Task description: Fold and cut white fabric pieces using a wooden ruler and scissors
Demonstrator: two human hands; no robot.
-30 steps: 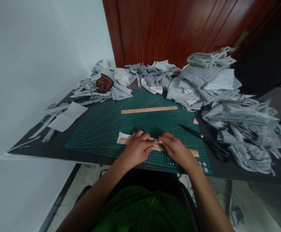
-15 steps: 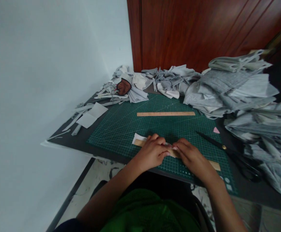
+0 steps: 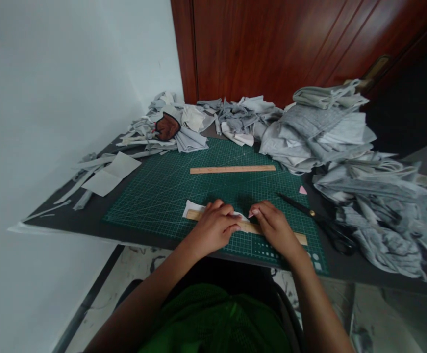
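Note:
Near the front of the green cutting mat [image 3: 154,196], a wooden ruler [image 3: 250,226] lies across a strip of white fabric [image 3: 190,206]. My left hand [image 3: 216,225] holds the ruler down on the fabric, its fingers bent over it and its thumb by the near edge. My right hand [image 3: 274,225] is closed in a pinch on a small pink piece of tailor's chalk [image 3: 250,214], at the ruler's far edge beside the fabric. My right palm and wrist cover part of the ruler.
A second wooden ruler [image 3: 232,169] lies farther back. Black scissors [image 3: 318,218] and another pink chalk piece [image 3: 303,190] are on the right. Piles of grey fabric [image 3: 316,127] line the back and right. White sheets [image 3: 112,174] and scraps lie left, by the wall.
My right hand has come away slightly from my left, and pink chalk now shows at its fingertips. My left hand stays on the ruler. The view has shifted to the right.

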